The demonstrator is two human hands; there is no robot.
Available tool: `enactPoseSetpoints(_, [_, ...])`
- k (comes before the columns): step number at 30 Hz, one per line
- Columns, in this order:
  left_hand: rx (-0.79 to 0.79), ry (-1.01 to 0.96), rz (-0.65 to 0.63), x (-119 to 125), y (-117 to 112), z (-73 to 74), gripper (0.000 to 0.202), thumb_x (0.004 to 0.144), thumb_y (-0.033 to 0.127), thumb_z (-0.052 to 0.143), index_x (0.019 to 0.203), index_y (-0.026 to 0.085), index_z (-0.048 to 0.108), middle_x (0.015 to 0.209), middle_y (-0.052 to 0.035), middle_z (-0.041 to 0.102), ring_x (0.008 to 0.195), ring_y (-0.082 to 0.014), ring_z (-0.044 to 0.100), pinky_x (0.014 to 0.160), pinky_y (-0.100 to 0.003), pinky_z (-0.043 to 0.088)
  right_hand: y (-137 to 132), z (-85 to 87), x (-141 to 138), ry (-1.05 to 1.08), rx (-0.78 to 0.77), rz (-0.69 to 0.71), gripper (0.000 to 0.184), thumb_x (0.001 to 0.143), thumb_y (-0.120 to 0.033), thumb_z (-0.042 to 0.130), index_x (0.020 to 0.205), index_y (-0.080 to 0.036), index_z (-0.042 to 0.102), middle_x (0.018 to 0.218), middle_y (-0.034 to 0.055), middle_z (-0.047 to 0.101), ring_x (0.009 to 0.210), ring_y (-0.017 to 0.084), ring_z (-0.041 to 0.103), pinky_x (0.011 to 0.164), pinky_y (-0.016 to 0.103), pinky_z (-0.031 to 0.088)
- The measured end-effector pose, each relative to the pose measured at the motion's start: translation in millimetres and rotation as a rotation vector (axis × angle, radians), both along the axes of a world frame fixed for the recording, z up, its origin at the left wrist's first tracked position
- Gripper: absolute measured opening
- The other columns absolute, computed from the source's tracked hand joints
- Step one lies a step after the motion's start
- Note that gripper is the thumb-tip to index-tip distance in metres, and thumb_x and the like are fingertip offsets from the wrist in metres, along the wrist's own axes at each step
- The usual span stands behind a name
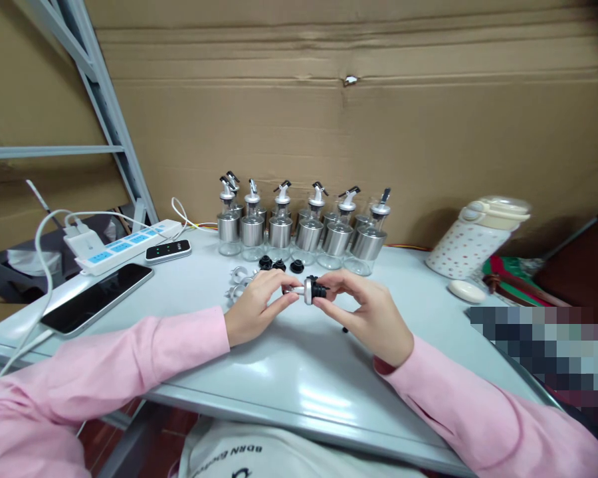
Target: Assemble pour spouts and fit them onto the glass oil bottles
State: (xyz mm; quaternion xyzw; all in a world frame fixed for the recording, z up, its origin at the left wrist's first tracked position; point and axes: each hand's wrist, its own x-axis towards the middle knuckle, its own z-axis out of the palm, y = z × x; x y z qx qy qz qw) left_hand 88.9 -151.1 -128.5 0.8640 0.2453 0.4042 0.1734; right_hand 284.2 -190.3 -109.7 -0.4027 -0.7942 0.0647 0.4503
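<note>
Between my two hands, above the table, lies a bottle pourer point(307, 291) on its side, with a silver collar and a ribbed black stopper. My left hand point(262, 299) pinches its spout end at the left. The fingers of my right hand point(366, 309) close on the black stopper end at the right. Just beyond my left hand are several loose silver pourer parts point(239, 273), partly hidden by it. Behind them sit black stoppers point(296, 266). A small black piece point(345, 330) shows beside my right hand.
Glass and steel oil bottles point(309, 234) with pourers stand in rows by the cardboard wall. At the left lie a power strip point(129, 247), a phone point(99, 299) and a small black device point(168, 251). A dotted flask point(471, 239) and a white oval object point(466, 290) are at the right.
</note>
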Motion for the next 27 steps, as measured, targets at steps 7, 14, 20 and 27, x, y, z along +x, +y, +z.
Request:
enactPoseSetpoints(7, [-0.131,-0.015,-0.057,-1.9,2.5,6.7,0.017,0.087,0.028,0.048,0.089,0.015,0.059,0.076,-0.0008,0.057,0.072,-0.0131,0.05,0.073,-0.026,0.035,-1.7,1.5,2.7,-0.101,0.106,0.047,0.009,0.081,-0.018,0.057,0.09,-0.017,0.055,0.072,0.0021,0.058,0.066,0.013,0.055,0.063,0.026,0.046])
enactPoseSetpoints(14, [-0.371,-0.057,-0.102,-2.9,4.1,6.2,0.016,0.083,0.028,0.05,0.086,0.015,0.061,0.079,-0.0008,0.06,0.075,-0.0135,0.053,0.073,-0.025,0.038,0.0,0.3,3.4,-0.14,0.171,0.12,0.012,0.083,-0.015,0.054,0.094,-0.018,0.053,0.081,0.0056,0.061,0.073,0.014,0.057,0.066,0.027,0.047])
enactPoseSetpoints(20, [-0.334,-0.079,-0.153,3.5,3.7,3.3,0.021,0.088,0.029,0.041,0.094,0.017,0.058,0.089,-0.0034,0.056,0.083,-0.0146,0.051,0.077,-0.026,0.038,0.5,4.2,3.9,0.027,-0.074,0.193,0.012,0.08,-0.024,0.057,0.089,-0.019,0.053,0.07,0.0013,0.058,0.064,0.012,0.055,0.063,0.027,0.048])
enactPoseSetpoints(27, [-0.457,-0.101,-0.221,4.4,4.8,1.4,0.028,0.089,0.043,0.036,0.096,0.02,0.051,0.093,-0.0037,0.048,0.089,-0.0162,0.047,0.081,-0.03,0.038,3.6,3.8,3.2,0.189,-0.37,0.321,0.022,0.081,-0.027,0.051,0.101,-0.019,0.057,0.098,0.0085,0.054,0.08,0.015,0.057,0.069,0.03,0.052])
